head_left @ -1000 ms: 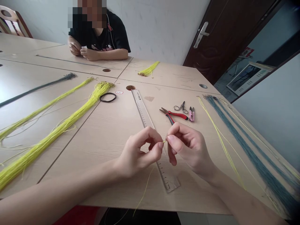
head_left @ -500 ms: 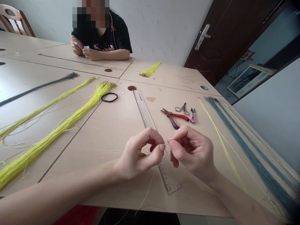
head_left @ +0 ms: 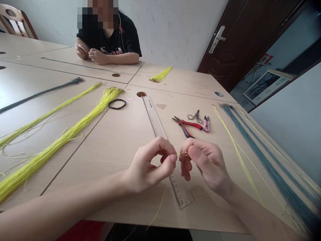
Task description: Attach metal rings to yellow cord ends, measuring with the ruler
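My left hand [head_left: 150,164] pinches the end of a thin yellow cord [head_left: 157,207] between thumb and forefinger; the cord trails down over the table's near edge. My right hand [head_left: 204,162] is closed in a pinch on a small gold wire ring [head_left: 184,153] at the cord's tip. Both hands hover just above a clear plastic ruler [head_left: 160,140] lying on the wooden table [head_left: 120,140].
Red-handled pliers [head_left: 187,125], small scissors [head_left: 195,116] and pink snips [head_left: 206,124] lie beyond the hands. Yellow cord bundles [head_left: 62,137] lie left, dark blue-green cords [head_left: 263,157] and yellow strands [head_left: 235,147] right. A black band [head_left: 116,104] sits near a hole. Another person [head_left: 107,40] sits opposite.
My right hand has rolled slightly, and the little gold ring now shows between its fingertips. My left hand stays where it was. The view has barely shifted.
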Demonstrator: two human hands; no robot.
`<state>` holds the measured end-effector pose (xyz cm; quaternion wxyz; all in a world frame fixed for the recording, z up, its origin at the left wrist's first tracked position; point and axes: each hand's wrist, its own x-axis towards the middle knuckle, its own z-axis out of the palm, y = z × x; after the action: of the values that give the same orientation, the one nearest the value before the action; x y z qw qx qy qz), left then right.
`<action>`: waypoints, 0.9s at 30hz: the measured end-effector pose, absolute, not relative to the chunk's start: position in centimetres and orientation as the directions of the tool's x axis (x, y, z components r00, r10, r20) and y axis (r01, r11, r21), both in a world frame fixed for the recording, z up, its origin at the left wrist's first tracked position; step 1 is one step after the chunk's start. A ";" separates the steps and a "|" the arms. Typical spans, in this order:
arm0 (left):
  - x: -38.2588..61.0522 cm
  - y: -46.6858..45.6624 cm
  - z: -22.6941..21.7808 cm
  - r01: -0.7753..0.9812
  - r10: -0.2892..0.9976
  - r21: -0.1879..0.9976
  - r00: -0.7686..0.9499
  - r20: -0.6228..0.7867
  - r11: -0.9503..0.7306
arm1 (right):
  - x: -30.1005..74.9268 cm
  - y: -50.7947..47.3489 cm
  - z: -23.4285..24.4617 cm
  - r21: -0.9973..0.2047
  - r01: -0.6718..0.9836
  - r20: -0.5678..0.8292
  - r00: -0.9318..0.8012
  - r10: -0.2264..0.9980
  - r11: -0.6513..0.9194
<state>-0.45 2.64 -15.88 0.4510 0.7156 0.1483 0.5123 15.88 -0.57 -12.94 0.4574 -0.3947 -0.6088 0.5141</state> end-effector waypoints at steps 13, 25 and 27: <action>-0.4 2.7 -15.8 -0.271 0.669 0.793 0.429 0.608 -0.546 | 15.4 -0.6 -12.5 -0.975 0.068 0.194 -0.206 0.959 0.212; -0.9 2.6 -15.9 -0.273 0.624 0.785 0.486 0.612 -0.556 | 15.0 -1.0 -12.5 -0.879 0.160 0.414 -0.209 0.886 0.449; -0.9 2.6 -15.8 -0.295 0.596 0.773 0.504 0.625 -0.561 | 14.9 -1.2 -12.6 -0.860 0.168 0.445 -0.214 0.869 0.482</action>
<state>-0.89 2.57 -15.83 0.4571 0.7367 0.1022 0.4876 14.93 -1.17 -12.56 0.5047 -0.3721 -0.6973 0.3473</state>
